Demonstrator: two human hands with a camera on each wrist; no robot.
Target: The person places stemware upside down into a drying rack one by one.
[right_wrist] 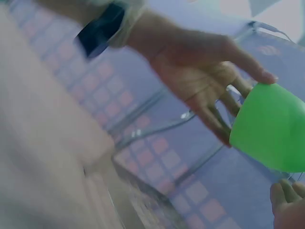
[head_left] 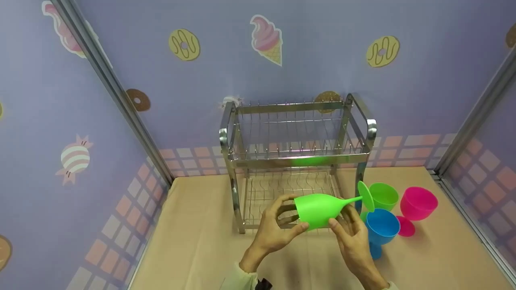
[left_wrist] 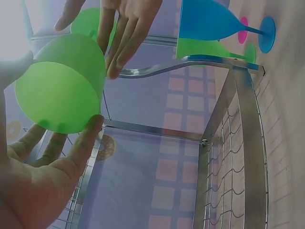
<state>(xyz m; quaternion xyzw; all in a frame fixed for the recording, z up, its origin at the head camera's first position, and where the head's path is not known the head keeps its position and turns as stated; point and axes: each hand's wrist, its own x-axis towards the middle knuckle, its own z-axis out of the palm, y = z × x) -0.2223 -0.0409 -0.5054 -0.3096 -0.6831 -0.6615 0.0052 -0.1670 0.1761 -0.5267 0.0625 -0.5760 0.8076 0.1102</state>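
A bright green plastic goblet (head_left: 318,209) is held on its side in the air, its mouth facing left and its round foot to the right. My left hand (head_left: 274,229) grips the bowl near the rim, thumb in front and fingers behind. On the other side, my right hand (head_left: 350,241) holds the lower bowl around the start of the stem, its thumb on the near side. The left wrist view looks into the open mouth of the goblet (left_wrist: 57,95). In the right wrist view, the left thumb and fingers span the bowl (right_wrist: 271,129).
Behind the hands stands a two-tier metal dish rack (head_left: 298,161). To the right are a blue goblet (head_left: 383,225), another green goblet (head_left: 383,195) and a pink goblet (head_left: 419,203), all upright on the beige-covered table (head_left: 193,241). Patterned walls (head_left: 225,72) enclose the table.
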